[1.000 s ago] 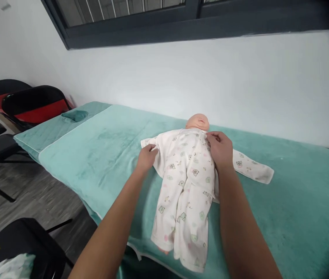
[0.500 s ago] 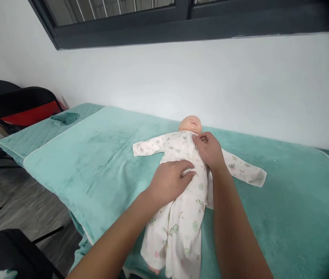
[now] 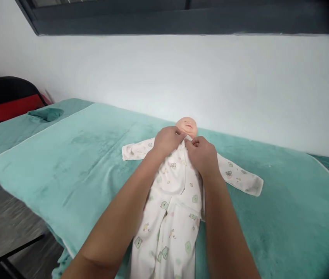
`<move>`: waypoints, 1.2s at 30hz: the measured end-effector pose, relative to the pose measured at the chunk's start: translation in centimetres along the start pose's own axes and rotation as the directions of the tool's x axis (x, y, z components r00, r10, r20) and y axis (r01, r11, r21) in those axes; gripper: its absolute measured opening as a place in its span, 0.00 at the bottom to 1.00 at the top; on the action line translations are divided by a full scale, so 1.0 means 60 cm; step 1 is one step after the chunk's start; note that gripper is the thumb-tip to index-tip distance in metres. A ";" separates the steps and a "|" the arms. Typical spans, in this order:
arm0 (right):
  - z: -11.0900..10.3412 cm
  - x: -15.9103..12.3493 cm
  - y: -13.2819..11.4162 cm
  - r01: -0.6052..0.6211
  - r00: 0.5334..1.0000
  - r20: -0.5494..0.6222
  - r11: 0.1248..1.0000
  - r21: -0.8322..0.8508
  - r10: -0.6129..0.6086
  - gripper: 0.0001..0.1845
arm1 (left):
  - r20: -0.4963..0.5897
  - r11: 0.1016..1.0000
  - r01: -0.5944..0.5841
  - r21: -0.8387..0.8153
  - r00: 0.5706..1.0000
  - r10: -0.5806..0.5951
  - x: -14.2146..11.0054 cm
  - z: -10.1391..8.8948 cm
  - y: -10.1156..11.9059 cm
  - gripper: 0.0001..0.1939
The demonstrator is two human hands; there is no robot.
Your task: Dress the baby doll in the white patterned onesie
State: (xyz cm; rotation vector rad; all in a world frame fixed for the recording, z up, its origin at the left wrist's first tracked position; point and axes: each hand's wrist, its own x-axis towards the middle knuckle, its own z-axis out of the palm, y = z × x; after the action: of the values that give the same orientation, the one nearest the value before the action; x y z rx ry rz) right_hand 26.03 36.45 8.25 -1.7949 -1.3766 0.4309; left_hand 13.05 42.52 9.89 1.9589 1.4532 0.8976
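Observation:
A baby doll [image 3: 186, 126] lies on its back on a teal towel [image 3: 74, 155], dressed in a white printed romper [image 3: 173, 201] with both sleeves spread out. My left hand [image 3: 167, 140] and my right hand [image 3: 201, 155] meet at the romper's neckline, just below the doll's chin. Both hands pinch the fabric edges of the collar, fingers curled closed. My forearms cover part of the romper's front.
The towel covers a padded table along a white wall [image 3: 181, 77]. A small teal cloth [image 3: 45, 114] lies at the far left end. A black and red chair [image 3: 4, 99] stands beyond it. Dark floor [image 3: 1, 221] shows at lower left.
My left hand moved from the doll's left sleeve to its belly, then up to the collar beside my right hand. The view tilted down and drifted right.

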 end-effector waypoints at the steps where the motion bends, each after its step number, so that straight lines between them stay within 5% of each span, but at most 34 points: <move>1: 0.001 0.002 0.002 0.003 1.000 -0.002 1.000 0.014 -0.003 0.15 | 0.011 1.000 0.009 -0.006 1.000 -0.009 0.003 0.004 0.000 0.09; 6: 0.004 0.009 0.005 0.031 1.000 0.001 0.998 0.062 -0.031 0.12 | -0.081 0.987 -0.039 -0.155 0.996 0.027 -0.005 0.011 -0.010 0.09; 15: 0.009 0.015 0.009 -0.027 0.999 -0.021 0.830 0.557 0.047 0.08 | -0.086 0.854 -0.054 -0.518 0.996 0.010 0.001 0.013 -0.029 0.10; 26: 0.008 0.027 0.006 -0.007 0.994 0.099 0.869 0.495 -0.049 0.11 | 0.029 0.775 -0.001 -0.632 0.999 0.024 0.003 0.016 -0.034 0.06; 36: 0.010 0.024 0.004 -0.005 0.999 0.048 0.885 0.465 -0.019 0.12 | 0.042 0.771 -0.004 -0.636 0.998 0.039 0.002 0.016 -0.032 0.04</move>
State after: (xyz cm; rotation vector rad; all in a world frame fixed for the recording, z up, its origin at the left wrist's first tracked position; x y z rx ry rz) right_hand 26.28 37.97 7.97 -1.3882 -1.1866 0.7408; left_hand 12.67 43.11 7.85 1.4640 0.9137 1.1545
